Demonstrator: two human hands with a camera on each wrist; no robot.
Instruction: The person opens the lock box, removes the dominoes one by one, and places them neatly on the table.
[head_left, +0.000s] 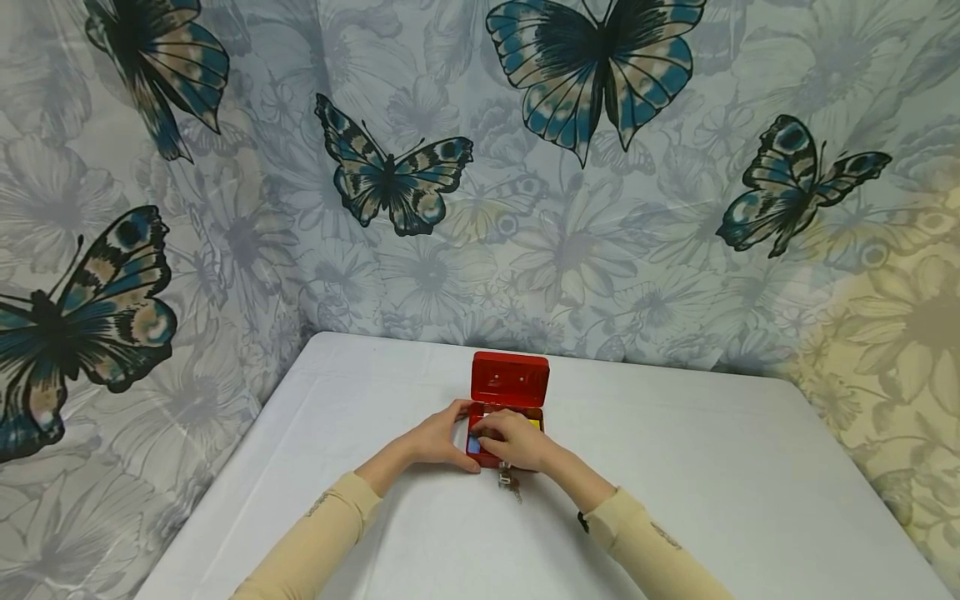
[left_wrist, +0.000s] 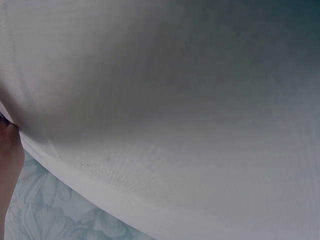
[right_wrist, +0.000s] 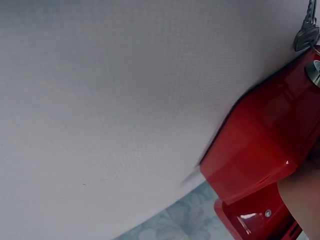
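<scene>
A small red metal cash box (head_left: 487,461) sits on the white-covered table with its lid (head_left: 510,379) raised toward the back. My left hand (head_left: 437,437) holds its left side, thumb at the front corner and fingers by the back corner. Into the box reaches my right hand (head_left: 521,437), its fingers bent over the contents; I cannot tell whether they pinch anything. Something blue (head_left: 473,445) shows inside at the left, something yellow (head_left: 535,423) at the right. Keys (head_left: 516,487) hang from the lock (right_wrist: 314,72) at the front.
A white cloth (head_left: 675,467) covers the table around the box. Behind and to the left stands a wall (head_left: 435,292) patterned with flowers and butterflies. The left wrist view shows mostly cloth, with part of a hand (left_wrist: 10,155) at its left edge.
</scene>
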